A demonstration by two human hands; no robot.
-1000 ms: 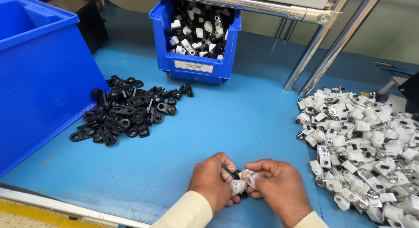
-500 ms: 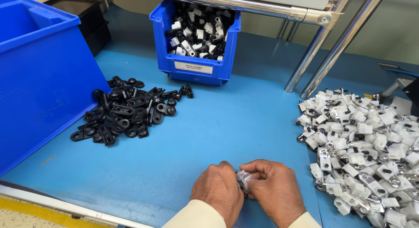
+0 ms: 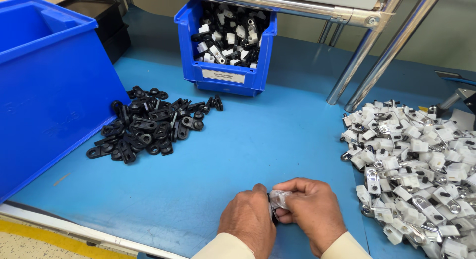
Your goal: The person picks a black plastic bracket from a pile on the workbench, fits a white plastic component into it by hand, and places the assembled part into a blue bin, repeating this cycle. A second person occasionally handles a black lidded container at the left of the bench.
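At the near edge of the blue bench top (image 3: pixel 277 140), we have both hands pressed together over one small part. Our left hand (image 3: pixel 250 220) is curled nearly closed, its fingertips pinching a small black clip piece (image 3: pixel 272 215) of which only a sliver shows between the hands. Our right hand (image 3: pixel 310 209) is likewise curled tight, thumb and fingers clamped on a small white plastic clip (image 3: pixel 277 198) that touches the black piece. Both cuffs are cream-coloured.

To the left lies a loose heap of black plastic clips (image 3: pixel 148 126), well apart from the hands. To the right spreads a larger heap of white clips with metal tabs (image 3: pixel 416 164), its nearest pieces just beside our right hand.

At the back stands a small blue open-front bin (image 3: pixel 225 80) holding mixed black and white parts; a white rectangular label (image 3: pixel 223 76) with small dark print runs across its front lip. A large blue bin (image 3: pixel 49 85) fills the left side, and a black tray (image 3: pixel 106 16) sits behind it. Two slanted metal tubes (image 3: pixel 377 55) rise from the bench at the right, under a horizontal rail (image 3: pixel 277 3).
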